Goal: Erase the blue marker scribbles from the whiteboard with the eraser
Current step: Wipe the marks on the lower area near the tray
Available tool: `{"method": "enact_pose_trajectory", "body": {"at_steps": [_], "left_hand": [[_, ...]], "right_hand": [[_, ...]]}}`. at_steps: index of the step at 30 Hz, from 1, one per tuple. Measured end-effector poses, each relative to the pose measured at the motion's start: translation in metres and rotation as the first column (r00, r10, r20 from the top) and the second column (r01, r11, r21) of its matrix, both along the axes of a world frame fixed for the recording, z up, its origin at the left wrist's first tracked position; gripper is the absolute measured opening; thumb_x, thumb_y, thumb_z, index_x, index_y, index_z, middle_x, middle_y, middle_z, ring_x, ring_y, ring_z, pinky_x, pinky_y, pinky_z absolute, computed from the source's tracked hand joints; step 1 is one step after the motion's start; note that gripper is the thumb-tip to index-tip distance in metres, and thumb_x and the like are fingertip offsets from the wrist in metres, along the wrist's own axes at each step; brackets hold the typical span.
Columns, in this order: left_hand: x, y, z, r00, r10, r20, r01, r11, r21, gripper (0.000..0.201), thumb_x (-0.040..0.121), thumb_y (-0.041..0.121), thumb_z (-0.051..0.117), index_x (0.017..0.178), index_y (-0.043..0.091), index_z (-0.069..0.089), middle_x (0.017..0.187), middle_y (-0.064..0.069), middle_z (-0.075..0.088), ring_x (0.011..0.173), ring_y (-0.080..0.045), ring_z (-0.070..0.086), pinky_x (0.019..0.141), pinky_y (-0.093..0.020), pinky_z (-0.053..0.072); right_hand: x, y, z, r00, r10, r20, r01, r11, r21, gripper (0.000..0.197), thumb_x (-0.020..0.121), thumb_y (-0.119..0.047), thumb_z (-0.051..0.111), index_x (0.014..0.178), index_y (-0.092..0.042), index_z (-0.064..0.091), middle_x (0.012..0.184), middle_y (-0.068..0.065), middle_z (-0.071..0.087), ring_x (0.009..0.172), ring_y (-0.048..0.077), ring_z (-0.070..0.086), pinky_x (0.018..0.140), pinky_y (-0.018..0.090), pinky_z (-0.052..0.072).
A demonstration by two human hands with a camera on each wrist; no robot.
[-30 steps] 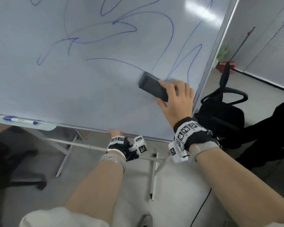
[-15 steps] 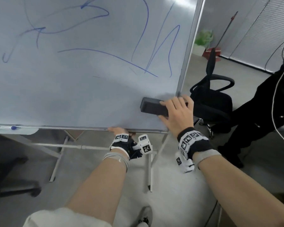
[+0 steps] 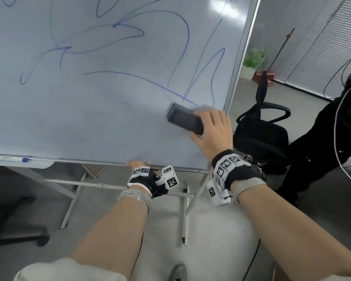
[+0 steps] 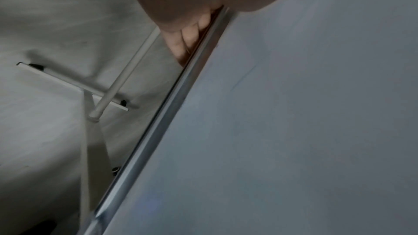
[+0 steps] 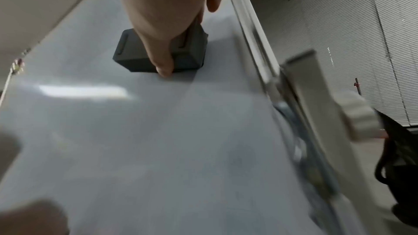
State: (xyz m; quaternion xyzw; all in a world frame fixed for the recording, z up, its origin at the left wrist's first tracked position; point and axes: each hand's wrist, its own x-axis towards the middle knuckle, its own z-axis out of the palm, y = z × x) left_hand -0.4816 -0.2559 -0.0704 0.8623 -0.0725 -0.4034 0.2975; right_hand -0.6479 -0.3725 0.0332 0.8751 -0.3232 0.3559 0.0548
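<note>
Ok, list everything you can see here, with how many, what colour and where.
whiteboard: one, white, tilted on a stand, fills the left of the head view
scribbles: several, blue, upper part of the whiteboard
eraser: one, dark grey, against the whiteboard near its right edge
marker: one, white and blue, lower left of the whiteboard
tray: one, pale, under the marker
stand legs: pale metal, below the whiteboard
office chair: one, black, right of the whiteboard
plant: one, green, background beyond the office chair
other person: one, in black, far right
left hand: grips the whiteboard's bottom edge
right hand: holds the eraser
</note>
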Motion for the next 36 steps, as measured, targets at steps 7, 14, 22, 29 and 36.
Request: {"method": "enact_pose_trajectory", "body": {"at_steps": [7,14,22,29,36], "left_hand": [[0.032,0.026,0.022,0.807,0.450,-0.383,-0.561,0.786,-0.259,0.049,0.108,0.024,0.032,0.148,-0.003,0.034,0.145,-0.020,0.049,0.131,-0.033,0.052,0.091,-0.035,0.051],[0.061,0.044,0.017,0.495,0.384,-0.779,-0.812,0.523,-0.258,0.069,0.099,0.062,0.020,0.113,0.007,0.059,0.111,-0.019,0.059,0.107,-0.033,0.058,0.099,-0.044,0.046],[0.095,0.048,0.016,0.383,0.435,-0.815,-0.883,0.432,-0.184,0.065,0.099,0.062,0.024,0.121,0.008,0.053,0.124,-0.017,0.058,0.108,-0.036,0.060,0.089,-0.045,0.049],[0.126,0.056,0.014,0.373,0.425,-0.825,-0.840,0.533,-0.105,0.100,0.092,0.076,0.012,0.150,-0.004,0.028,0.153,-0.025,0.036,0.139,-0.041,0.039,0.114,-0.048,0.030],[0.144,0.051,0.002,0.406,0.437,-0.802,-0.785,0.617,-0.062,0.101,0.091,0.078,0.008,0.148,-0.002,0.034,0.148,-0.027,0.043,0.136,-0.042,0.043,0.105,-0.049,0.040]], "right_hand": [[0.040,0.011,0.010,0.956,-0.141,0.258,0.171,0.981,-0.095,0.041,0.083,-0.038,0.072,0.115,-0.012,0.064,0.116,0.006,0.063,0.094,0.031,0.053,0.082,0.042,0.040],[0.121,0.050,-0.012,0.962,0.246,-0.116,-0.257,0.962,-0.095,0.052,0.068,-0.032,0.081,0.117,-0.025,0.065,0.111,0.000,0.063,0.099,0.026,0.051,0.089,0.042,0.036],[0.108,0.022,-0.003,0.916,-0.182,0.358,0.211,0.977,-0.042,0.047,0.088,-0.036,0.071,0.119,-0.007,0.052,0.121,0.017,0.059,0.106,0.034,0.052,0.089,0.045,0.040],[0.184,0.055,-0.007,0.997,-0.020,0.070,0.024,0.998,-0.061,0.048,0.078,-0.039,0.072,0.118,-0.016,0.059,0.116,0.010,0.060,0.099,0.032,0.053,0.084,0.043,0.039],[0.218,0.079,-0.025,0.987,0.141,-0.071,-0.147,0.985,-0.090,0.051,0.076,-0.037,0.077,0.120,-0.021,0.059,0.113,0.005,0.061,0.098,0.027,0.049,0.085,0.042,0.038]]}}
